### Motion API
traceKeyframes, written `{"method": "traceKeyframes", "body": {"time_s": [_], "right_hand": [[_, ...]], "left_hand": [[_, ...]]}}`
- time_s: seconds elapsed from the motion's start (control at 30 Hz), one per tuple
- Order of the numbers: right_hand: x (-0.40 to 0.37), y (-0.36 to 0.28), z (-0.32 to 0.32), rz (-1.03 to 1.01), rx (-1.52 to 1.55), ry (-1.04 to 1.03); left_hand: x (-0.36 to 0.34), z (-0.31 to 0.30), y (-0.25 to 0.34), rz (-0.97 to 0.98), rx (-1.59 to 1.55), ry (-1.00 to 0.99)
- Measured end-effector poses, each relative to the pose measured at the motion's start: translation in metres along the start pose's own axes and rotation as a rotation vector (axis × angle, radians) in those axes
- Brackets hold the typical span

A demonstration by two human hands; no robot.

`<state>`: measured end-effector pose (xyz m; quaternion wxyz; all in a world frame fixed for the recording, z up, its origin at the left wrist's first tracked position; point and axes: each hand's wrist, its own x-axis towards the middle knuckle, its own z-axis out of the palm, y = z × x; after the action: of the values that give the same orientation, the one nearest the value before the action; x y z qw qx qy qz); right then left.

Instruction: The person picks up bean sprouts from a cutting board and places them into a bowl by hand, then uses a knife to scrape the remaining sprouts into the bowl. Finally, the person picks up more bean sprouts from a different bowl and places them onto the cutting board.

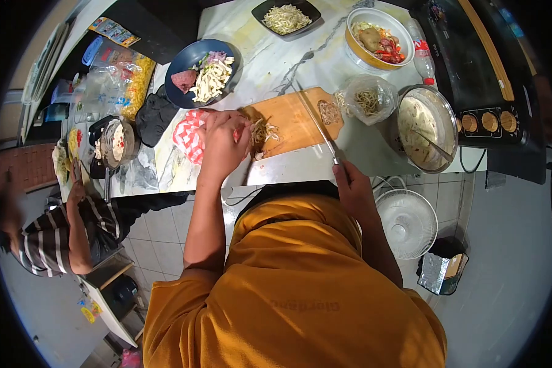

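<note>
My right hand (352, 187) grips the handle of a knife (318, 119). Its long blade points away from me across a wooden cutting board (294, 122). My left hand (227, 138) is curled at the board's left end, between a red-and-white checkered bag (190, 136) and a heap of brownish shredded trimmings (264, 132). A bit of red shows at its fingers; what they hold is hidden. Small pale shreds (329, 111) lie on the board's right part. Beside them stands a clear plastic bag (369, 99) with thin brownish strands inside.
Behind the board are a dark plate (176, 67) of chopped food, a black bowl (315, 13) of bean sprouts, and a white-and-yellow bowl (356, 52). To the right stand a metal pot (451, 126) and a plastic bottle (424, 61). At left, another person (49, 239) works near a pan (118, 142).
</note>
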<state>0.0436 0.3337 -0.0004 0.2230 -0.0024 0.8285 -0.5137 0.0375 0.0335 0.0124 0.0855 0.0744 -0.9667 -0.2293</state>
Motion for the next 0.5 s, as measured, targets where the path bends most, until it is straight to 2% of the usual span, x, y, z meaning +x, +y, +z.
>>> {"method": "traceKeyframes", "body": {"time_s": [0.07, 0.13, 0.2, 0.5], "right_hand": [[-0.001, 0.0, -0.002, -0.022, -0.015, 0.008], [-0.003, -0.002, -0.004, -0.019, -0.016, 0.013], [-0.004, -0.003, -0.006, -0.021, -0.018, 0.023], [-0.012, -0.003, -0.016, 0.095, -0.045, -0.016]], "left_hand": [[0.008, 0.012, 0.008, 0.116, -0.102, 0.091], [0.015, 0.032, 0.016, 0.141, -0.113, 0.08], [0.024, 0.048, 0.026, 0.259, -0.084, 0.104], [0.029, 0.072, 0.034, 0.351, 0.073, -0.001]]}}
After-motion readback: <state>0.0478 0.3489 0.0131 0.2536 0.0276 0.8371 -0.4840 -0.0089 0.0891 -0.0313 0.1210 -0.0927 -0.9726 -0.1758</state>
